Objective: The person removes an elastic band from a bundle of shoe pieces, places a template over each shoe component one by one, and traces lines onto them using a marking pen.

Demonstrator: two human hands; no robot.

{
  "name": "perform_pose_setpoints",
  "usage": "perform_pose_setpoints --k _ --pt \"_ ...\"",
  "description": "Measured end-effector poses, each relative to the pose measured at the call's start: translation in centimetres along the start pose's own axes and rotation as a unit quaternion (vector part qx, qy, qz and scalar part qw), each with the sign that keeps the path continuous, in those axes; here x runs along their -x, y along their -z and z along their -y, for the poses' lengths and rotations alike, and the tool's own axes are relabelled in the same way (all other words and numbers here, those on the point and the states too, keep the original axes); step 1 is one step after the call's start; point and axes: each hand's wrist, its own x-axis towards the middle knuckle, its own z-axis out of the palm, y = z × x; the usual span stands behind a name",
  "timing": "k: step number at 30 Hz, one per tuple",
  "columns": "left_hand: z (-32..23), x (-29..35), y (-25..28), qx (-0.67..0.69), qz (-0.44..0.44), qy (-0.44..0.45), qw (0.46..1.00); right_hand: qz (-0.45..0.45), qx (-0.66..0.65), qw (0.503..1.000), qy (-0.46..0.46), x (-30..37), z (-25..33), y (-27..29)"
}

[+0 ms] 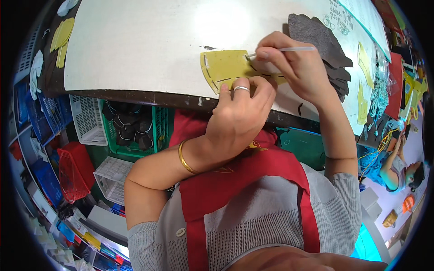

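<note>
A yellow pattern template (224, 63) with narrow slots lies flat near the table's front edge. Some slots look dark and one whitish; what lies beneath it cannot be made out. My left hand (239, 110), with a ring and a gold bangle, presses the template's near edge, its bent fingers apart. In my right hand (296, 65) a slim pale pen (296, 49) is pinched, its tip at the template's upper right part. The template's right end is partly hidden by my hands. Just beyond my right hand lies a pile of dark grey leather pieces (316, 38).
The white table top (135, 49) spreads to the left, with yellow templates (62, 36) at its far left. More yellow templates (363, 104) and turquoise cords (382, 95) lie right. Below the table stands a green crate (158, 131) with dark pieces. Another person (398, 169) is at the far right.
</note>
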Motion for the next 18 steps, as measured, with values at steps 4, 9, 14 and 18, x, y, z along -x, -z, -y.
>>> perform_pose_setpoints --k 4,9,14,18 --pt "-0.1 -0.2 0.1 0.02 0.008 0.016 1.0 0.013 0.091 0.995 0.041 0.8 -0.1 0.5" --pt "0.1 -0.3 0.2 0.03 0.008 0.025 0.999 -0.055 0.144 0.985 0.081 4.2 -1.7 2.0" --pt "0.3 -0.6 0.2 -0.006 -0.016 0.024 1.0 -0.057 0.132 0.989 0.024 4.7 -1.2 2.0" --pt "0.8 -0.6 0.1 -0.003 -0.039 0.017 0.999 -0.06 0.083 0.993 -0.065 2.4 0.2 0.3"
